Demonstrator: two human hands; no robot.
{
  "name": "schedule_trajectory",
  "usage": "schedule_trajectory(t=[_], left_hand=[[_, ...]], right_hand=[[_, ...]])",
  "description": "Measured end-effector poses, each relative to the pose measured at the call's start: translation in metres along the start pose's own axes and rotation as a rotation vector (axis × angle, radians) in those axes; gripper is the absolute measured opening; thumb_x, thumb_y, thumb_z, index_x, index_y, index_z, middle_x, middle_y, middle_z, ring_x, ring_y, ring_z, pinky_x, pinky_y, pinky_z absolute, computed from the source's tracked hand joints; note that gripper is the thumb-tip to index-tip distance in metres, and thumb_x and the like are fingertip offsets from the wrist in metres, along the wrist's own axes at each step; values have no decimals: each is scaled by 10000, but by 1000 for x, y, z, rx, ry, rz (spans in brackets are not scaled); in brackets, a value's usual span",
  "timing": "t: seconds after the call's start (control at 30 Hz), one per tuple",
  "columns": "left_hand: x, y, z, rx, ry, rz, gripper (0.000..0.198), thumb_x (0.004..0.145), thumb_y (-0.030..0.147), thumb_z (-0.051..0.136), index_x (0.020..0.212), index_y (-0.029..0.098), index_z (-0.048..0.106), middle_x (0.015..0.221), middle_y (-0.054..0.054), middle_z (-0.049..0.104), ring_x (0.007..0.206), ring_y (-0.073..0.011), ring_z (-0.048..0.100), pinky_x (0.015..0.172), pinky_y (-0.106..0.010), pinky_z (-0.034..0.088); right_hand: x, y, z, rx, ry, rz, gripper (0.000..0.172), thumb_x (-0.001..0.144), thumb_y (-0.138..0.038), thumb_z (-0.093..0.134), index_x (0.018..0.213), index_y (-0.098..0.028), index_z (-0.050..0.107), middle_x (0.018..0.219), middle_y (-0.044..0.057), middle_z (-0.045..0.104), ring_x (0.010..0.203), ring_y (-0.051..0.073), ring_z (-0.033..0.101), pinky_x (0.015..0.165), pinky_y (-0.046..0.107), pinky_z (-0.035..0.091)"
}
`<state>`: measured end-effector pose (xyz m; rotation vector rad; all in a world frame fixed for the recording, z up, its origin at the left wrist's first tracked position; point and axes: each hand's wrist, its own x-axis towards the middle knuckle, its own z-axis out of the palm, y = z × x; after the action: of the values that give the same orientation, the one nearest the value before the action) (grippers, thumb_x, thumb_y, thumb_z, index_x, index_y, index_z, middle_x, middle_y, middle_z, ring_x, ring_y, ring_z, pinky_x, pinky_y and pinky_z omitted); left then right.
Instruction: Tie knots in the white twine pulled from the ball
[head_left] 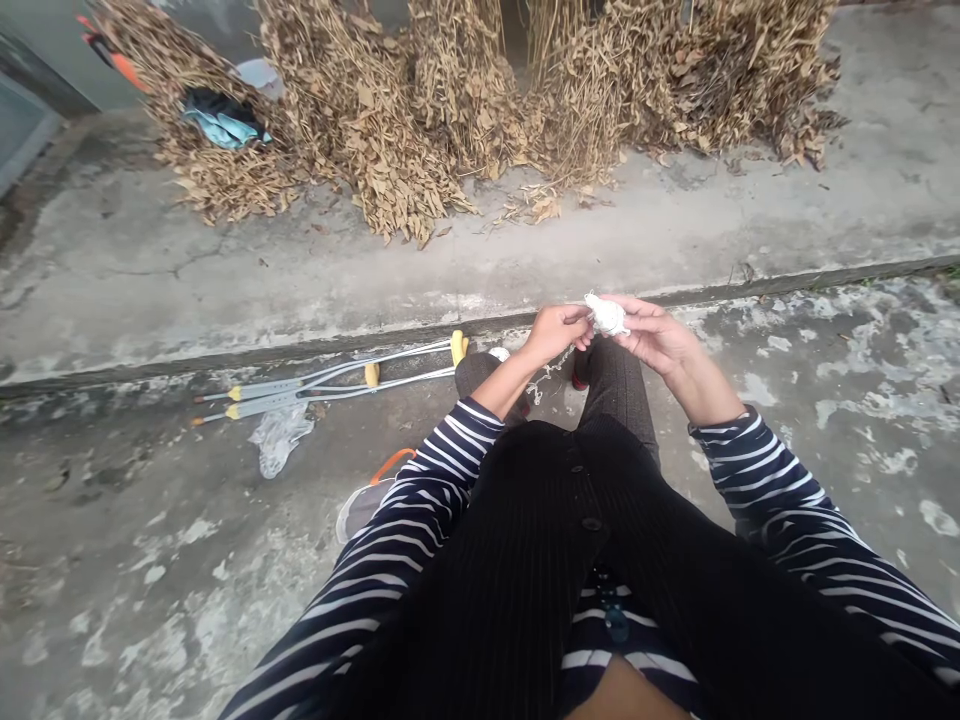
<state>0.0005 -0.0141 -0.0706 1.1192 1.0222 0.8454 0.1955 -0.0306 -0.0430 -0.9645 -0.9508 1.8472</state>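
A small white bundle, which looks like a wound ball of string (pixel 608 316), is held in front of my knees. My right hand (pixel 654 335) grips it from the right, fingers and thumb closed around its side. My left hand (pixel 559 332) is at the ball's left edge with fingertips pinched together, seemingly on the string. A loose, tangled length of white string (pixel 550 378) hangs below my left hand, between my legs. What exactly lies between the left fingertips is partly hidden.
A pair of crutches (pixel 337 379) lies on the ground at left, beside a crumpled clear plastic bag (pixel 280 440). Nearer is a grey item with an orange strap (pixel 393 463). A concrete ledge (pixel 525 240) runs across, with dried plant bundles (pixel 420 120) and blue-black cloth (pixel 225 122) on it.
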Motion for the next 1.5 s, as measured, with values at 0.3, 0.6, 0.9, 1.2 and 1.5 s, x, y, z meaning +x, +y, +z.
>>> schedule_trajectory(t=[0.3,0.6,0.9,1.2,1.5], left_hand=[[3,3,2,-61,58,-2,151,851,21,604,810,84,735,743,-23,723,660,-102,669,542,-188,529],[-26,8,-14,-175,-130,43,114,839,217,694,834,103,691,631,-8,664,525,-94,614,535,-216,514],[-33,7,-23,-246,-156,32,568,745,562,882,1060,140,668,496,58,575,385,-85,486,421,-211,374],[-24,6,-22,-296,-50,21,326,806,381,870,865,97,723,850,-75,752,752,-143,729,578,-219,549],[-26,3,-4,-166,101,139,267,895,379,792,948,121,747,527,32,632,415,-82,535,485,-217,477]], right_hand=[[8,-9,4,32,-15,-1,389,681,-124,809,1068,-161,798,946,59,770,750,147,687,651,242,603],[13,-17,8,273,-54,111,378,764,-87,648,1135,-151,686,939,76,705,757,129,633,514,131,530],[6,-3,22,412,-33,165,337,738,-112,610,1070,-135,666,926,81,657,700,99,531,456,81,455],[4,0,16,357,-53,191,359,758,-112,613,1112,-113,671,952,98,661,708,109,543,460,100,465],[-1,2,22,249,-45,67,285,791,-72,728,1062,-155,762,978,58,743,754,95,645,637,129,583]])
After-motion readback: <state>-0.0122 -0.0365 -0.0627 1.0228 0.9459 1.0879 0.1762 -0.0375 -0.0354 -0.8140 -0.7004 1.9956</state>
